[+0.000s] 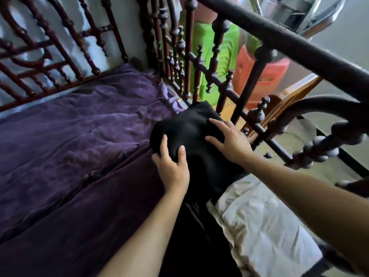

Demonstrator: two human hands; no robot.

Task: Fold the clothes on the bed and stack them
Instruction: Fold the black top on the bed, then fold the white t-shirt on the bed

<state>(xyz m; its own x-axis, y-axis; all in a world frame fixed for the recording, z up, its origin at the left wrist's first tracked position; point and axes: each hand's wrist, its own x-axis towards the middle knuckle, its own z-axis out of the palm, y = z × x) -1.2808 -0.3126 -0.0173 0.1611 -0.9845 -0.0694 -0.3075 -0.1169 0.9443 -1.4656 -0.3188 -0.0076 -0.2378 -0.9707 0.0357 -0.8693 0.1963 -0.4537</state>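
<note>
- I am pressing my left grip [173, 166] and right grip [229, 140], fingers spread flat and clasping nothing, on the black garment [189, 124], probably to flatten its fold.
- The garment is lying at the bed's [79, 136] right edge, beside the railing [259, 76].

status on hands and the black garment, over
Left hand and right hand flat, pressing black garment. Garment on purple bedspread by wooden rail. White cloth beside it, not blocking.

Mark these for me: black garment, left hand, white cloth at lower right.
black garment [189, 126]: head view, upper folded part.
left hand [173, 169]: head view, back of the hand.
white cloth [265, 222]: head view, creased middle.
</note>
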